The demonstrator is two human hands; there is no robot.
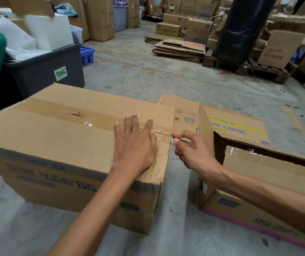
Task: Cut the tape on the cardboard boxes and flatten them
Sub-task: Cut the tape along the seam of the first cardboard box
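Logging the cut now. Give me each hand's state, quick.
Left hand: open, flat on the taped box.
Right hand: closed on a small tool at the tape end; what tool cannot be told.

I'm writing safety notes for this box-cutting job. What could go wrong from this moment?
1. The left hand lies flat on the tape, right by the seam's end where the right hand pinches a small blade-like tool; a slip could nick those fingers.
2. The taped box sits on bare floor and may slide under a pull.
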